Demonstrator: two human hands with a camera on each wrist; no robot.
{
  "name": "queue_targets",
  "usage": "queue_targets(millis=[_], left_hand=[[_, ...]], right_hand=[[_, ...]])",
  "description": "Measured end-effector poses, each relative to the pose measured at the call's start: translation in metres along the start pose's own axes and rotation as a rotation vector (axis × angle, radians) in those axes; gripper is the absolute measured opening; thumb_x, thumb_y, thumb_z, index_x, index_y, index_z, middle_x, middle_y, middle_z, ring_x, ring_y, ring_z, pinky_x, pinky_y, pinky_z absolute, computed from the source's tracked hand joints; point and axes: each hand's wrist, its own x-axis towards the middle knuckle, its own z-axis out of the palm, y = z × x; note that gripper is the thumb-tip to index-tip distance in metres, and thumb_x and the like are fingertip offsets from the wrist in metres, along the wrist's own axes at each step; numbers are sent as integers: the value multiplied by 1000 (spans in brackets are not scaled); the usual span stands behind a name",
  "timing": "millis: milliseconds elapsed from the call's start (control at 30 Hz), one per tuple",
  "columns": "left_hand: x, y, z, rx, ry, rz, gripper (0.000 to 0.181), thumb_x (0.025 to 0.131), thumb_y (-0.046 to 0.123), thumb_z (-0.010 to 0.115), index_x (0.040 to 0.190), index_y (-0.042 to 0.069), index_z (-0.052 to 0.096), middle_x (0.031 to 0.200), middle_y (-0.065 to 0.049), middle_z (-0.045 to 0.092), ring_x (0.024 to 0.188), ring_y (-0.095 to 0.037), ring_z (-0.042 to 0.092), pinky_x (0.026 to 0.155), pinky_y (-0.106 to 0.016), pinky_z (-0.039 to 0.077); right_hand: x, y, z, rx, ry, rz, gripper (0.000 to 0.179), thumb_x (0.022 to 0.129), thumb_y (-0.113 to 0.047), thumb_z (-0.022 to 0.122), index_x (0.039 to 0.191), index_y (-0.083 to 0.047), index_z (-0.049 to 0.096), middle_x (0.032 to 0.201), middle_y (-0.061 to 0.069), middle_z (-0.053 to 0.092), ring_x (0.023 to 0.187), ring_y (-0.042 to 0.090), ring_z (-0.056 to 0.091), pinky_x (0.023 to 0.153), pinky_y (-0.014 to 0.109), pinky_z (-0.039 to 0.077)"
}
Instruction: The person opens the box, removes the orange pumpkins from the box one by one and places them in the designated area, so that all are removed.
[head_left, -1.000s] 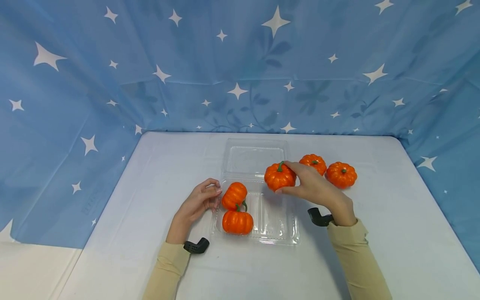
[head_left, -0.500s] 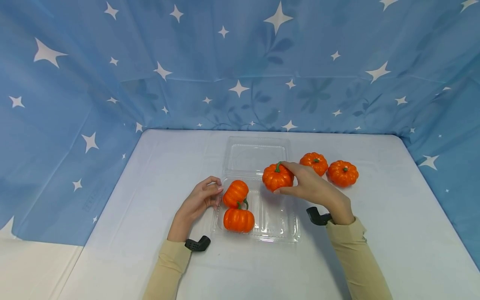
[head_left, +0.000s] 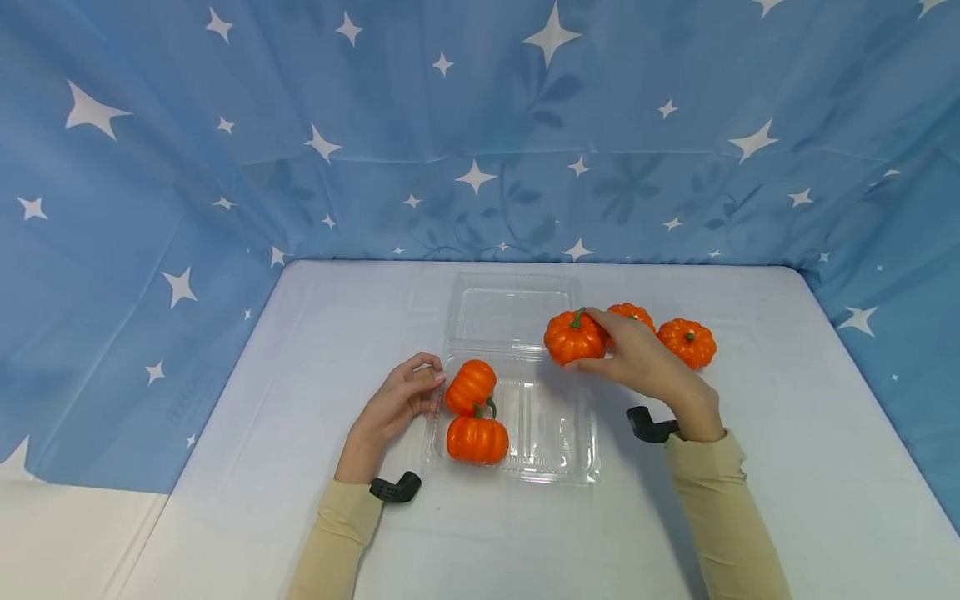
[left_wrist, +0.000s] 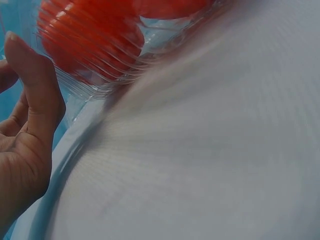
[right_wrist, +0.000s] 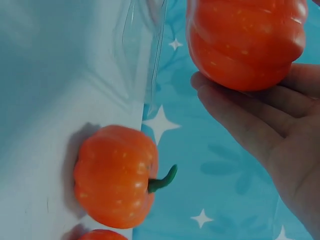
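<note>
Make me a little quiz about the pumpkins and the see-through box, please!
1. How many pumpkins lie inside the clear clamshell box?
2. True or false: the right hand holds a pumpkin in its grip.
3. What is the left hand beside: A) the box's left edge, B) the two loose pumpkins, C) the star cloth?

Key: 1. Two, both in the left half. 2. True. 3. A.
</note>
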Motion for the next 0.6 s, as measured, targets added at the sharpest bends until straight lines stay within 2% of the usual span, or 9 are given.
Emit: queue_targets(millis=[233,433,600], left_hand=[[-1,-1,1,-8,14,-16,9,105,4,53,111,8,49,71,0,60,55,-13,56,51,-24,52],[-1,0,2,-6,9,-11,9,105,4,52,112,8,48,71,-1,60,55,-13,56,50,-24,51],[0,0,1,-5,4,-7,9,105,4,52,112,8,47,70,0,59,55,-13,56,50,-24,51]], right_hand=[[0,9,-4,10,6,65,85,89,-37,82,150,7,42,144,27,55,131,45,51,107,62,45],[-1,19,-7,-12,27,100,85,90,-40,80,148,9,42,142,30,54,126,47,54,105,61,46],[-5,29,-17,-16,-4,148,90,91,-48,76,152,6,38,145,30,53,128,45,54,105,60,46]])
